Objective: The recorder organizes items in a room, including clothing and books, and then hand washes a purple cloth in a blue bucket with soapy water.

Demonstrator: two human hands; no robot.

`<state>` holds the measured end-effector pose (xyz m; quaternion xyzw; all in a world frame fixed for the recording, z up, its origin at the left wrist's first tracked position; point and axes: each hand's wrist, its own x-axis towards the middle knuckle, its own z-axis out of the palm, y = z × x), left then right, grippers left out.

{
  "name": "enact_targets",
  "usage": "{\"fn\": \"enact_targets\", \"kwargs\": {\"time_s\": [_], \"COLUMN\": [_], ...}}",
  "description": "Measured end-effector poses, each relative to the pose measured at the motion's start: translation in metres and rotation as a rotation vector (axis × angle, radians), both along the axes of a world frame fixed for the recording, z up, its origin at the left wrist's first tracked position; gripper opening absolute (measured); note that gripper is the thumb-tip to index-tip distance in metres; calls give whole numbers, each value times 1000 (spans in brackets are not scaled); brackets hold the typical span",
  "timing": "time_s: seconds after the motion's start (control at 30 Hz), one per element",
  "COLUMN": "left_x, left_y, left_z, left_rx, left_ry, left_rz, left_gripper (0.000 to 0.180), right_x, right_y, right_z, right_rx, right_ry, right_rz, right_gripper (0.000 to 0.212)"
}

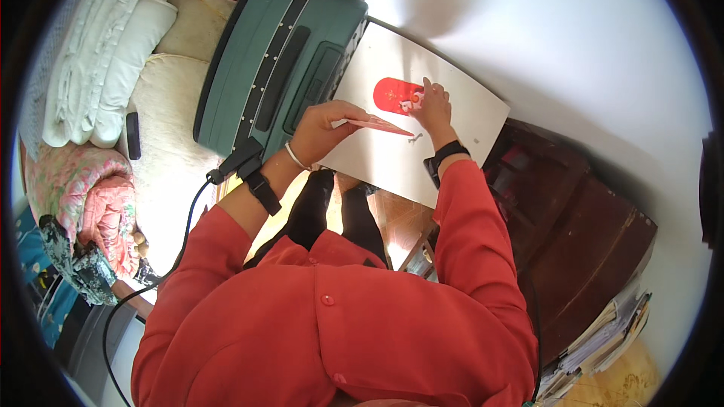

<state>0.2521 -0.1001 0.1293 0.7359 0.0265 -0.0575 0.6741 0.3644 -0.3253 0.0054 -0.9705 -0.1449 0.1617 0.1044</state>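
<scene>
Your L hand is grasping a thin pinkish-red flat piece, thumb on one side & fingers on the other, held tilted over the white surface. Your R hand touches the printed R end of a red packet, which lies flat on the surface, rounded end to the L; can't tell if fingers pinch it or just press. Can't see what's in the packet, if anything. The two red things are near each other, packet farther from you. Small grey bit on the surface just beside the held piece's tip. Green suitcase to L of the surface looks closed, contents hidden. Dark wood cabinet to R, w/ shadowed part near the surface, can't make out contents. Stack of papers beside cabinet, nearer you.
</scene>
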Motion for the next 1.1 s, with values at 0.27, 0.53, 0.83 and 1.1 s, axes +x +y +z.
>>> {"fn": "enact_targets", "kwargs": {"time_s": [0.27, 0.53, 0.83, 1.1], "left_x": [9, 20, 24, 21], "left_y": [6, 8, 7, -38], "left_z": [3, 8, 17, 53], "left_rx": [41, 140, -354, -553], "left_ry": [-99, -123, 264, 244], "left_rz": [60, 147, 328, 51], "left_gripper": [15, 13, 21, 32], "right_x": [22, 31, -1, -70], "right_y": [-1, -4, 4, 6], "right_z": [-16, -11, 100, 163], "right_rx": [-291, 30, 1087, 1399], "right_ry": [121, 96, 465, 260], "right_rz": [132, 103, -530, -769], "right_gripper": [54, 29, 15, 16]}}
